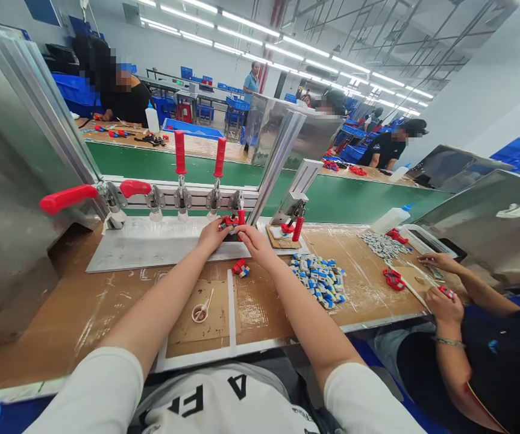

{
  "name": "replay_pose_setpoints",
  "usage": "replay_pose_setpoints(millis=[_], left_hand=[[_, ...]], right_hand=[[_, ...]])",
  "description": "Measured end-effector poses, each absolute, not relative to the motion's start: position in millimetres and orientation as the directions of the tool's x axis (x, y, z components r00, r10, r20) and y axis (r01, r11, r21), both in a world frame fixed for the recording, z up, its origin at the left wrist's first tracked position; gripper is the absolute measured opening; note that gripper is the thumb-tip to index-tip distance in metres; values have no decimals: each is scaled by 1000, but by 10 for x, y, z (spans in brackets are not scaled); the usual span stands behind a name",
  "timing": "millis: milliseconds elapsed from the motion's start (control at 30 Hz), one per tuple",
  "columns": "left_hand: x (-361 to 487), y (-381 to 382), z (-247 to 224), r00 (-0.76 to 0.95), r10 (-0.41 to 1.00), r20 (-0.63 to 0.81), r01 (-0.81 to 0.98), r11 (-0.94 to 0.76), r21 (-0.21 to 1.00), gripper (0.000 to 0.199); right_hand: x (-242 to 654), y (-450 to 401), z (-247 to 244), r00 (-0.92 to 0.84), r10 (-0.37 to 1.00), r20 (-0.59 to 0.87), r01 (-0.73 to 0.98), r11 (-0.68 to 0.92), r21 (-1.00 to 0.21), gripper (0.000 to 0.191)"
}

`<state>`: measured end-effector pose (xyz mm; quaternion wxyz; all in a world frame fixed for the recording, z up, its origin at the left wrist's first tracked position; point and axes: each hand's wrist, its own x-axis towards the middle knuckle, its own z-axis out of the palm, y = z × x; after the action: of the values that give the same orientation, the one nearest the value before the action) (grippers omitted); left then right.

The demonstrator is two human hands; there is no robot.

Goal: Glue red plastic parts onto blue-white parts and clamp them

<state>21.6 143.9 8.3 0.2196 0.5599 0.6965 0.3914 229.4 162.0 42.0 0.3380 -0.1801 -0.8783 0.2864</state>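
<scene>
Both my hands meet at a toggle clamp on the metal fixture's base plate (128, 250). My left hand (212, 235) is closed on a small red part (229, 222) under the clamp; the fingers hide most of it. My right hand (255, 244) has its fingers closed at the clamp's red handle (241, 217), which points down. Just in front of the hands lies a small red, blue and yellow piece (241, 268). A pile of grey, blue and yellow parts (318, 280) sits right of my right forearm.
Red-handled toggle clamps (179, 154) line the rail to the left. Another clamp (298, 228) stands to the right. A small dish (199, 313) with a stick lies on the cardboard. A co-worker's hands (444, 304) work at the right, near grey pieces (384, 247) and a white bottle (390, 220).
</scene>
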Motion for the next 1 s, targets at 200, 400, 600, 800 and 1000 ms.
replay_pose_setpoints(millis=[200, 400, 600, 800, 1000], left_hand=[[176, 1003, 235, -245, 949, 200, 605, -11, 796, 47], [-61, 499, 379, -304, 947, 104, 244, -28, 969, 52], [-104, 101, 249, -262, 965, -7, -90, -17, 996, 65], [10, -27, 119, -167, 983, -72, -39, 67, 997, 62], [31, 7, 8, -147, 987, 59, -26, -64, 998, 56]], right_hand=[[2185, 1687, 354, -751, 495, 437, 366, 863, -350, 30], [2075, 1638, 429, -722, 607, 332, 550, 795, -257, 24], [2153, 1145, 339, -589, 593, 549, 337, 798, -500, 39], [2094, 597, 239, -947, 150, 282, 8, 894, -448, 54], [1993, 501, 185, -976, 81, 201, 1, 929, -371, 44]])
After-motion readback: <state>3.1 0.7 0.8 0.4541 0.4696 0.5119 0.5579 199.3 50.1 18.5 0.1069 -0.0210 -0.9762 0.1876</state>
